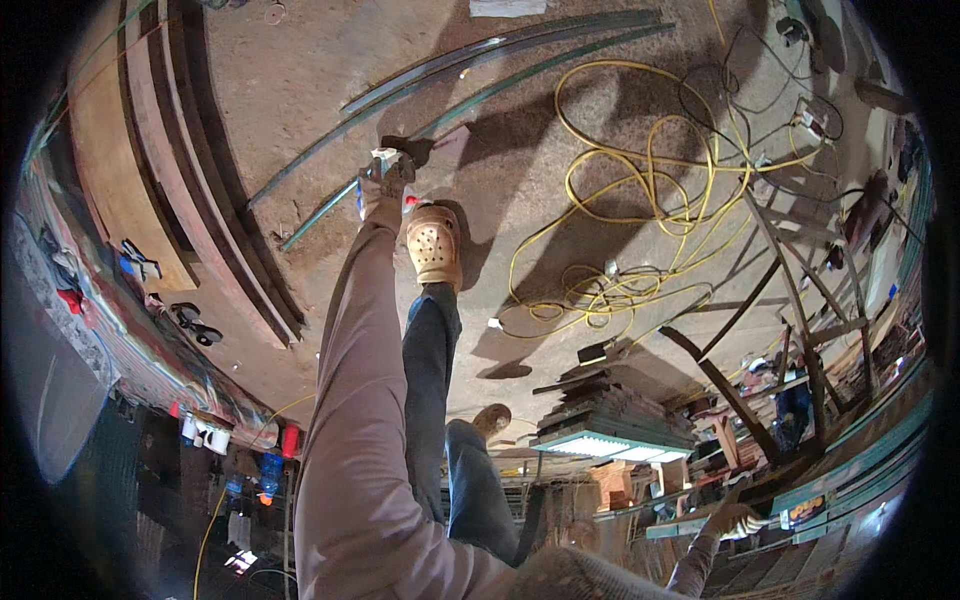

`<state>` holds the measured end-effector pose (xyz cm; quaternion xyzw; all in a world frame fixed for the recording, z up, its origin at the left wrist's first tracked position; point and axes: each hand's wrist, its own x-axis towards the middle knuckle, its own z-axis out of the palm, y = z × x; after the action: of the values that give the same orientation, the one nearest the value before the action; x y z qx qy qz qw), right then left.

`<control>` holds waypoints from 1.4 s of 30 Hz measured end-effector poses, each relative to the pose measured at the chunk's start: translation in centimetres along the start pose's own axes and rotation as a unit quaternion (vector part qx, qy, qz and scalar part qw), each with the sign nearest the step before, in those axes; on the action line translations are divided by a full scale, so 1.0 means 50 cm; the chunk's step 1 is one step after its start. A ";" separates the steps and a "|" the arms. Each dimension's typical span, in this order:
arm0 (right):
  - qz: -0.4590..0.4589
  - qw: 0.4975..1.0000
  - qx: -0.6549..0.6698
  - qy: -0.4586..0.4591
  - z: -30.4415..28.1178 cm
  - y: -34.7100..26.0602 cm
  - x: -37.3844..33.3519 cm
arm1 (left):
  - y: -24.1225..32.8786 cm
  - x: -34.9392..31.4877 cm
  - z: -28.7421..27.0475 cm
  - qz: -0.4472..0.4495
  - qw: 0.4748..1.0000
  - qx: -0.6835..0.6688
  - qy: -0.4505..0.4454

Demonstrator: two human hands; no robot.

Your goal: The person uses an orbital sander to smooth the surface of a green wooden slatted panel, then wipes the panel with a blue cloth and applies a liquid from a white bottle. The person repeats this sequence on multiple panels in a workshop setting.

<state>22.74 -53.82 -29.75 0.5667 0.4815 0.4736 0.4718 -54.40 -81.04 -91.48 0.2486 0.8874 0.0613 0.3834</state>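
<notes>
Head view: from my remote seat I see the left hand (pixel 385 188) clenched around a small, pale, boxy object (pixel 385 156), its kind unclear to me, low over the dusty brown floor (pixel 300 70), in line with a long, narrow green strip (pixel 320 216) and near a tan perforated clog (pixel 434 246). Well apart at lower right, the right hand (pixel 735 520) is near a multicoloured panel (pixel 803 512); I cannot tell whether it grasps anything. Looped yellow cable (pixel 558 98) lies across the floor.
</notes>
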 end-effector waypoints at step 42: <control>0.164 0.039 0.979 0.114 -0.137 0.731 -0.463 | 1.142 -1.846 -0.658 0.486 0.644 -0.204 -0.555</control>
<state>17.54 -79.58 5.29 0.5088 0.4431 -0.3111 -0.6694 -1.56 -73.79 8.59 0.5470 0.2257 0.2688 0.7600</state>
